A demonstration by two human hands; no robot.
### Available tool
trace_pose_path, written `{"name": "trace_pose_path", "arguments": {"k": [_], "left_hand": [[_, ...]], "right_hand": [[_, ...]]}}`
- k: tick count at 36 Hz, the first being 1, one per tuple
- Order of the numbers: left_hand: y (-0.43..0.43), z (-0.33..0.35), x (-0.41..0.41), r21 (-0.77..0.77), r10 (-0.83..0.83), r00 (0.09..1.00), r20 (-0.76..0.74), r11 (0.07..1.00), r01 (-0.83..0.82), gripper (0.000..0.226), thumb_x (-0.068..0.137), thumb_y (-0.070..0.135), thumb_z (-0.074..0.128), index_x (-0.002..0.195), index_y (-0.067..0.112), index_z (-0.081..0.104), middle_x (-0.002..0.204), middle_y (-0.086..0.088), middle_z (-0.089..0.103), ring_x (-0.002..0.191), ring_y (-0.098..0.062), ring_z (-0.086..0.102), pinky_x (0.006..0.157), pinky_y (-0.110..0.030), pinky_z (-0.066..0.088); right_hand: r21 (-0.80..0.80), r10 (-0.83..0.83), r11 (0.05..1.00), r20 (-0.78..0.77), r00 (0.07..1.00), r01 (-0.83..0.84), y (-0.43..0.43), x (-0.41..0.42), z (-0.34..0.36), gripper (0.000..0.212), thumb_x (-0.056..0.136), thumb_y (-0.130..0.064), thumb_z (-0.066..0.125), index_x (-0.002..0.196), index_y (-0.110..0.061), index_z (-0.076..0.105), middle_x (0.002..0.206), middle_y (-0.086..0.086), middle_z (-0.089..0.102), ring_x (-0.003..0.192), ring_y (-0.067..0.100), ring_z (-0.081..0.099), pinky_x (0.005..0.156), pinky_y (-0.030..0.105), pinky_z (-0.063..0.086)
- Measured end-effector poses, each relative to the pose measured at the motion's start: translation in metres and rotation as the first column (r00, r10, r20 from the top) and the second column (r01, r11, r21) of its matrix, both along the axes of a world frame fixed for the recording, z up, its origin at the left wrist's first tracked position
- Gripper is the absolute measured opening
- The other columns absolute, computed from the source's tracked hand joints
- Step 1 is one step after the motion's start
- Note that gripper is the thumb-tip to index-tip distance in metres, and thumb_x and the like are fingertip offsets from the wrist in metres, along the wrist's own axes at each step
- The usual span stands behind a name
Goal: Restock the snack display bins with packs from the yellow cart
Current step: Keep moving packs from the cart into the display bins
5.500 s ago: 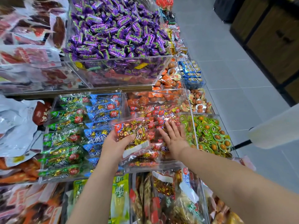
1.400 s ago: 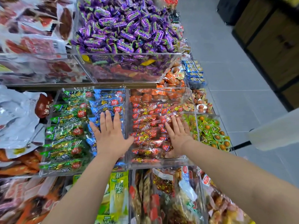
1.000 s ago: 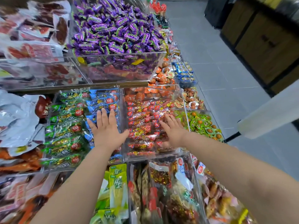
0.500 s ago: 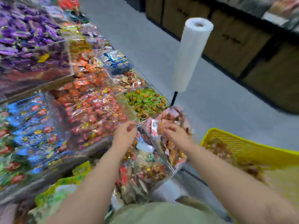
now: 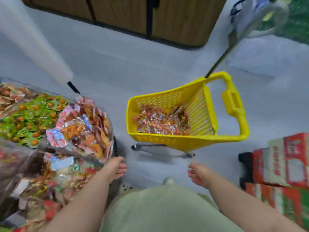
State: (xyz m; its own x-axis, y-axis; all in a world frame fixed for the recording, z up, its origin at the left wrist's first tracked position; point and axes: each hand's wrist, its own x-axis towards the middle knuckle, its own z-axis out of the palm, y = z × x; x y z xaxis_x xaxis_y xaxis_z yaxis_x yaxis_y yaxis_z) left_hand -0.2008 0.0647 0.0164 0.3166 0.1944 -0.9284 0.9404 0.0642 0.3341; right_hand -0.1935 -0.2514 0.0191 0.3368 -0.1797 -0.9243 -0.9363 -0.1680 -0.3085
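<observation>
The yellow cart point(image 5: 167, 141) stands on the grey floor ahead of me, with a heap of shiny red and gold snack packs point(image 5: 160, 121) in its bottom. At my left are the display bins point(image 5: 33, 118), holding green-wrapped and mixed orange snacks. My left hand point(image 5: 115, 169) hovers by the corner of the bins, fingers loose, holding nothing. My right hand point(image 5: 199, 174) hangs in the air short of the cart's near side, fingers apart and empty. The frame is blurred by motion.
A white roll of bags point(image 5: 33, 41) on a black stand rises at the far left. Red and green boxes point(image 5: 284, 166) are stacked at my right. Wooden cabinets point(image 5: 150, 15) line the far side of the aisle. A black pole point(image 5: 220, 59) leans behind the cart.
My view has swung right from the bins to the cart. Both hands left the red packs in the bin and drew back empty toward my body.
</observation>
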Motion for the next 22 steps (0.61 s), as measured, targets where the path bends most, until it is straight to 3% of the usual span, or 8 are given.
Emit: {"name": "trace_pose_path", "arguments": {"k": [3,5,9,14,17,19,22], "left_hand": [[-0.026,-0.011,0.004,0.035,-0.061,0.998,-0.024,0.997,0.062,0.013,0.096,0.019,0.046,0.087,0.015,0.054,0.074,-0.005,0.053,0.06,-0.017,0.045,0.059,-0.025,0.035],[-0.042,-0.018,0.006,0.049,-0.085,0.996,-0.033,0.995,0.087,0.011,0.097,0.018,0.044,0.1,0.013,0.054,0.08,-0.008,0.056,0.061,-0.017,0.046,0.06,-0.024,0.036],[-0.07,-0.022,0.02,-0.036,-0.045,0.998,-0.053,0.998,0.044,0.016,0.099,0.017,0.043,0.109,0.008,0.051,0.082,-0.009,0.055,0.069,-0.021,0.051,0.064,-0.027,0.039],[-0.083,-0.013,0.056,-0.006,-0.094,0.995,-0.018,0.996,0.094,0.021,0.099,0.019,0.045,0.116,0.009,0.053,0.094,-0.012,0.06,0.081,-0.025,0.057,0.062,-0.03,0.043],[-0.079,-0.016,0.08,0.059,-0.169,0.986,-0.018,0.984,0.169,0.026,0.099,0.021,0.047,0.119,0.008,0.056,0.105,-0.014,0.061,0.091,-0.027,0.059,0.07,-0.03,0.044],[-0.073,-0.021,0.094,0.059,-0.187,0.982,-0.036,0.98,0.189,0.026,0.099,0.022,0.048,0.119,0.008,0.055,0.108,-0.015,0.062,0.091,-0.028,0.059,0.077,-0.033,0.044],[-0.062,-0.027,0.118,0.043,-0.222,0.973,-0.057,0.973,0.225,0.029,0.098,0.022,0.049,0.12,0.006,0.055,0.109,-0.016,0.062,0.088,-0.027,0.059,0.072,-0.032,0.045]], "right_hand": [[-0.02,-0.043,0.999,-0.077,0.996,0.041,-0.046,-0.014,-0.004,0.021,0.096,-0.02,0.045,0.076,-0.016,0.047,0.067,0.002,0.048,0.057,0.012,0.047,0.053,0.021,0.034],[-0.033,-0.058,0.998,-0.111,0.992,0.055,-0.068,-0.018,-0.007,0.019,0.095,-0.019,0.046,0.077,-0.016,0.047,0.068,0.002,0.048,0.058,0.012,0.046,0.054,0.021,0.033],[-0.048,-0.089,0.995,-0.114,0.99,0.084,-0.091,-0.01,-0.012,0.017,0.095,-0.019,0.047,0.078,-0.017,0.047,0.068,0.001,0.049,0.057,0.011,0.046,0.055,0.022,0.034],[-0.046,-0.1,0.994,-0.06,0.993,0.097,-0.089,0.028,-0.003,0.013,0.094,-0.022,0.051,0.084,-0.014,0.05,0.077,0.001,0.055,0.064,0.011,0.054,0.059,0.024,0.041],[-0.031,-0.08,0.996,-0.011,0.997,0.08,-0.078,0.052,0.003,0.013,0.095,-0.021,0.049,0.082,-0.017,0.048,0.08,0.001,0.056,0.068,0.011,0.054,0.063,0.025,0.041],[-0.025,-0.071,0.997,-0.004,0.998,0.07,-0.071,0.064,0.004,0.012,0.095,-0.021,0.049,0.083,-0.018,0.049,0.082,0.002,0.056,0.069,0.012,0.054,0.064,0.025,0.042],[-0.033,-0.069,0.997,-0.027,0.997,0.068,-0.06,0.076,-0.001,0.009,0.094,-0.022,0.048,0.087,-0.017,0.05,0.088,0.003,0.057,0.077,0.014,0.056,0.071,0.027,0.044]]}}
